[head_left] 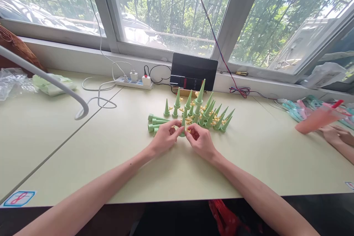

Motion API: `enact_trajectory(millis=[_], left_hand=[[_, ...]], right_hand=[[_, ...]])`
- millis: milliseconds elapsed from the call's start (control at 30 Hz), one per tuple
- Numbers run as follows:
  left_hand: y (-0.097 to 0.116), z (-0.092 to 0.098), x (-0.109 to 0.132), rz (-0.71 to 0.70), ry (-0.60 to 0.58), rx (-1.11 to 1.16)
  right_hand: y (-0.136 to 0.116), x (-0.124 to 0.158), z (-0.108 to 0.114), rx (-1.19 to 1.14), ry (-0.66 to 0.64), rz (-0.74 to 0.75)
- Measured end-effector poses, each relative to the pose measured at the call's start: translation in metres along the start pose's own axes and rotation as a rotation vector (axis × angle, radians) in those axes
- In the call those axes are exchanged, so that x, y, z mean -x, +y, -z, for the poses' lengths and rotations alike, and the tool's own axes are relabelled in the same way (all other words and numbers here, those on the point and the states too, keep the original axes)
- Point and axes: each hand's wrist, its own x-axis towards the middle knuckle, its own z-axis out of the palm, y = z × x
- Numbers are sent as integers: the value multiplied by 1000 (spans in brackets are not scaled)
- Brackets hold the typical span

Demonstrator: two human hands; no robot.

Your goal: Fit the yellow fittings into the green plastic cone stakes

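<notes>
In front of me, my left hand pinches a green plastic watering spike that stands point up. Close against its right side is my right hand, its fingertips closed on a small yellow valve, partly hidden by the fingers. Just behind both hands stand several more green cone-shaped spikes, many with yellow pieces on them. One taller stack rises above the rest. Several green spikes lie on their sides to the left, their ribbed caps facing left.
A dark tablet leans by the window. White cables and a power strip lie at back left; a grey curved arm crosses the left. At right are a pink drink cup, plastic bags and another person's hands.
</notes>
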Motion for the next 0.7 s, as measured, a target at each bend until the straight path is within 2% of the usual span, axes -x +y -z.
enact_trajectory(millis=[400,700], left_hand=[[-12,-1,-1,-134,132,-348],[-21,-1,-3,-179,122,-434]], right_hand=[[8,-4,4,53,-8,-57],[18,-5,4,132,22,-31]])
